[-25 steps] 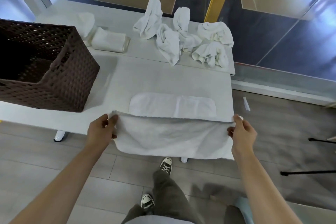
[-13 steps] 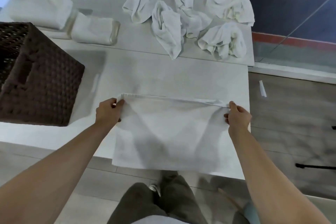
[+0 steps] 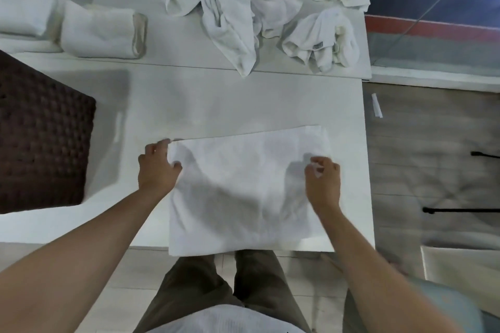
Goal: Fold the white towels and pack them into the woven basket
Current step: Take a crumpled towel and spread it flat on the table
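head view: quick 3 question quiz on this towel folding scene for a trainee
1. True or false: the woven basket stands to the left of the flat towel.
2. Where does the left hand grip the flat towel? A: its far left corner. B: its near right corner. C: its middle.
3. Fill in: the crumpled towels lie along the ____ side of the table.
Key: 1 true; 2 A; 3 far.
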The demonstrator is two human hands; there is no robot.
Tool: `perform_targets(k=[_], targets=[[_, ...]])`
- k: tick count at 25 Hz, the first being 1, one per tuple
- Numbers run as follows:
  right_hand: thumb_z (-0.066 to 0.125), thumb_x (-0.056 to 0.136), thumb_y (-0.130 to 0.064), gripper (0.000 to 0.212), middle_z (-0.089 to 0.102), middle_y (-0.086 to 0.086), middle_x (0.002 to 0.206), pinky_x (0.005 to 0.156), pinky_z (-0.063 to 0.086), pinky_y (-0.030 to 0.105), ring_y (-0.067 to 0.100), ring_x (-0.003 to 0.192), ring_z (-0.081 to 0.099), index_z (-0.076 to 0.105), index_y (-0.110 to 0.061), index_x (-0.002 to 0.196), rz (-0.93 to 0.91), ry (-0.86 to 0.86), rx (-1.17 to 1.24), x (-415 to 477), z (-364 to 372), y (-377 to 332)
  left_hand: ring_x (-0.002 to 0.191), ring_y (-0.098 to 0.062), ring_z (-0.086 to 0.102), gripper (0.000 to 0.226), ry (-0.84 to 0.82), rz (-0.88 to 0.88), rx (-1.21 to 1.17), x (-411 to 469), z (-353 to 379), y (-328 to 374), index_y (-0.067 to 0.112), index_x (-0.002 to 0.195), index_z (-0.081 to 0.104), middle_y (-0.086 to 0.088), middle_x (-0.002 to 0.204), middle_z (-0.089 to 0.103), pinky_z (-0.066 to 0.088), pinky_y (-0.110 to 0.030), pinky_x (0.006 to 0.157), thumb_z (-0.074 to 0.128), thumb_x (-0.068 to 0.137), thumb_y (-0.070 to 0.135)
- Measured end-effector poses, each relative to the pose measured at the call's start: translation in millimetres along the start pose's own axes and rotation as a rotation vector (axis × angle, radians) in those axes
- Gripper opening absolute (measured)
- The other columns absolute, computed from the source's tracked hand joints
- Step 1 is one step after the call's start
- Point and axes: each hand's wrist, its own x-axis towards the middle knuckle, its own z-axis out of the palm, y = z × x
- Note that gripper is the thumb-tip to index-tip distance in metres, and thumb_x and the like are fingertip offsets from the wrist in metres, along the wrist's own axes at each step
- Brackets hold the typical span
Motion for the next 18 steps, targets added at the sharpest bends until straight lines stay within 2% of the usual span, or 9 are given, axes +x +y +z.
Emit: perform_targets(k=[2, 5, 7, 8, 10, 11, 15, 18], targets=[[0.063, 0.095, -0.026, 0.026, 0.058, 0.004, 0.123, 0.092, 0.049, 0.04, 0.024, 0.102, 0.06, 0.061, -0.021, 0.121, -0.099, 0.003, -0.174, -55.9, 11.6, 17.6, 0.129, -0.036, 0.037, 0.072, -0.108, 0.145, 0.108, 2.9, -4.2, 2.8, 0.026, 0.151, 0.034, -0.004, 0.148, 0.038, 0.044, -0.044, 0.097, 0.068, 0.088, 0.022], [0.066, 0.091, -0.034, 0.038, 0.058, 0.001, 0.128, 0.091, 0.042, 0.038, 0.026, 0.111, 0.057, 0.057, -0.026, 0.128, -0.182, -0.03, -0.411, -135.6, 39.7, 42.2, 0.131, -0.038, 0.037, 0.079, -0.165, 0.269, 0.228, 5.5, -7.0, 7.0, 0.029, 0.154, 0.028, -0.005, 0.15, 0.037, 0.042, -0.048, 0.102, 0.07, 0.087, 0.023], [0.059, 0.093, -0.047, 0.052, 0.049, 0.0, 0.146, 0.109, 0.033, 0.044, 0.025, 0.134, 0.047, 0.048, -0.032, 0.141, -0.16, -0.064, -0.501, -166.9, 57.4, 50.7, 0.124, -0.039, 0.041, 0.079, -0.145, 0.312, 0.274, 7.1, -8.1, 2.7, 0.029, 0.153, 0.029, -0.01, 0.141, 0.043, 0.043, -0.047, 0.098, 0.072, 0.086, 0.026], [0.054, 0.094, -0.053, 0.059, 0.039, 0.0, 0.156, 0.119, 0.022, 0.047, 0.023, 0.145, 0.035, 0.041, -0.033, 0.148, -0.136, -0.09, -0.532, -172.6, 63.2, 51.5, 0.12, -0.039, 0.042, 0.078, -0.142, 0.31, 0.286, 8.6, -7.6, -2.4, 0.029, 0.151, 0.031, -0.011, 0.135, 0.047, 0.042, -0.047, 0.096, 0.072, 0.086, 0.028], [0.048, 0.095, -0.06, 0.071, 0.02, 0.0, 0.167, 0.125, 0.0, 0.049, 0.019, 0.156, 0.01, 0.026, -0.032, 0.157, -0.104, -0.143, -0.564, -168.5, 70.6, 49.8, 0.114, -0.039, 0.045, 0.071, -0.158, 0.282, 0.237, 10.8, -6.6, -12.1, 0.028, 0.144, 0.036, -0.01, 0.128, 0.053, 0.043, -0.046, 0.092, 0.073, 0.085, 0.031], [0.048, 0.095, -0.06, 0.075, 0.014, 0.001, 0.169, 0.125, -0.004, 0.051, 0.018, 0.157, 0.003, 0.021, -0.03, 0.159, -0.114, -0.154, -0.582, -162.7, 72.1, 48.1, 0.113, -0.039, 0.047, 0.066, -0.178, 0.256, 0.177, 10.8, -7.2, -16.2, 0.027, 0.14, 0.039, -0.008, 0.127, 0.056, 0.044, -0.045, 0.091, 0.074, 0.084, 0.031], [0.05, 0.096, -0.054, 0.078, 0.004, 0.003, 0.171, 0.126, -0.002, 0.052, 0.019, 0.157, -0.003, 0.014, -0.027, 0.161, -0.251, -0.231, -0.66, -111.1, 59.5, 29.8, 0.112, -0.034, 0.057, 0.058, -0.189, 0.036, -0.146, 1.1, -8.1, -27.6, 0.017, 0.13, 0.048, -0.004, 0.122, 0.062, 0.048, -0.04, 0.087, 0.079, 0.081, 0.022], [0.049, 0.1, -0.047, 0.072, 0.0, 0.0, 0.171, 0.125, -0.004, 0.051, 0.017, 0.157, -0.005, 0.013, -0.032, 0.161, -0.409, -0.297, -0.731, -61.1, 50.0, 5.2, 0.097, -0.03, 0.066, 0.058, -0.217, -0.185, -0.323, -11.9, -3.1, -45.8, 0.011, 0.129, 0.058, -0.006, 0.117, 0.066, 0.058, -0.044, 0.085, 0.082, 0.078, 0.021]])
